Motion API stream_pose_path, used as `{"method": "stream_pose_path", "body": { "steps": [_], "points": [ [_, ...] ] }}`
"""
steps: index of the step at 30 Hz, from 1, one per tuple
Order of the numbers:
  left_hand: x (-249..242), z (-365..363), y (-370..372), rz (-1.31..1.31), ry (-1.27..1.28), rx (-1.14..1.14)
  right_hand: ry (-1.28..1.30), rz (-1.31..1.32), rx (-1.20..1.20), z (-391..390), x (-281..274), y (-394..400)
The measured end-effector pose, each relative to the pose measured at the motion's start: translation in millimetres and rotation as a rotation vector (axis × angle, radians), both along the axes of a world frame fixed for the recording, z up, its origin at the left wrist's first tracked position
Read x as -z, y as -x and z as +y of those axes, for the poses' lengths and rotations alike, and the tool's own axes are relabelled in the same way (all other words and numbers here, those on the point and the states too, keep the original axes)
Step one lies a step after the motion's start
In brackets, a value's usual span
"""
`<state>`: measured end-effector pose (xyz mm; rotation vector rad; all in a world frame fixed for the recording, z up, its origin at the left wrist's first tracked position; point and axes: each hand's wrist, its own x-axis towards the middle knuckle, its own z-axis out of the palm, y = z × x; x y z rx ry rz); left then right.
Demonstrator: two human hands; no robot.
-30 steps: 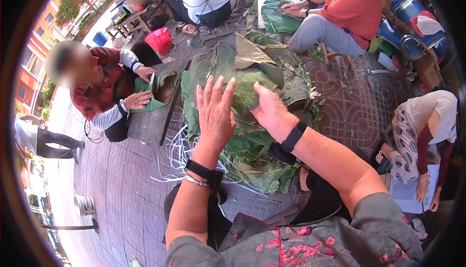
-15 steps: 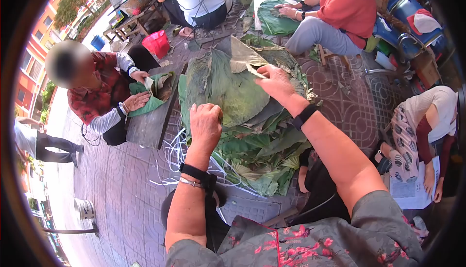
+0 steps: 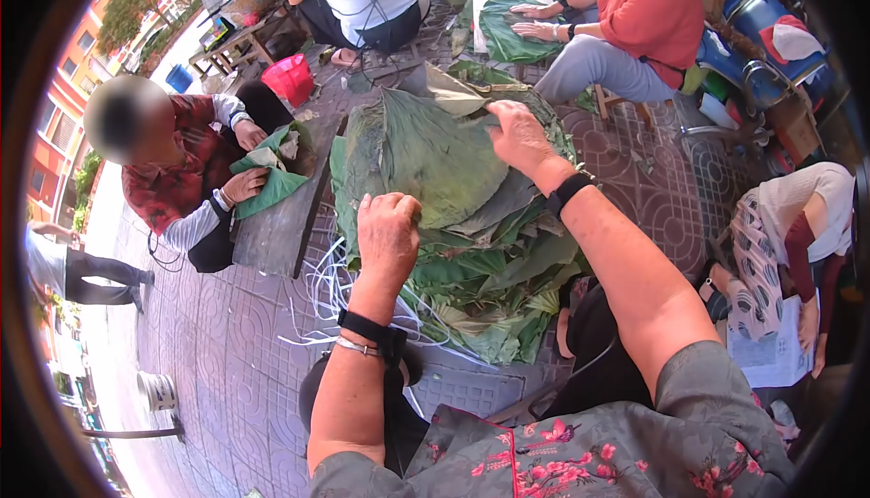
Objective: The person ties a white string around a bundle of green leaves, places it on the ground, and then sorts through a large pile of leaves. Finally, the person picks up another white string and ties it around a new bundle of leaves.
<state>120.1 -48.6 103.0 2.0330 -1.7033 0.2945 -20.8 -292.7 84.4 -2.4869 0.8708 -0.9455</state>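
Observation:
A tall stack of large green and brownish leaves, apparently lotus leaves (image 3: 489, 262), stands in front of me. Across its top spreads a broad lotus leaf (image 3: 435, 163), with a pale folded flap (image 3: 449, 90) at the far edge. My left hand (image 3: 388, 235) is closed at the near left of this leaf; its fingertips are hidden, so what it grips does not show. At the far right, my right hand (image 3: 526, 140) has bent fingers pressed on the leaf's edge beside the flap. Both wrists carry black bands.
White strips (image 3: 326, 290) lie left of the stack. A person at left handles a leaf on a dark board (image 3: 281, 235); another at upper right presses a leaf (image 3: 517, 31) flat. A red bucket (image 3: 288, 79) stands behind. At right, someone holds printed paper (image 3: 768, 353).
My right hand has moved slightly right and toward me, and the pale flap has dropped lower. My left hand has barely moved. The person at left has shifted the leaf on the board.

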Motion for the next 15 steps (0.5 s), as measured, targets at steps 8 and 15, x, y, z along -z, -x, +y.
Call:
{"method": "stream_pose_path", "body": {
  "steps": [8, 15],
  "points": [
    [-14, -7, 11, 0.055, 0.216, -0.052, -0.821, -0.653, 0.365, -23, 9, 19],
    [-3, -13, 18, 0.158, 0.208, -0.101, -0.641, -0.434, 0.316, -34, 14, 26]
  ]
}}
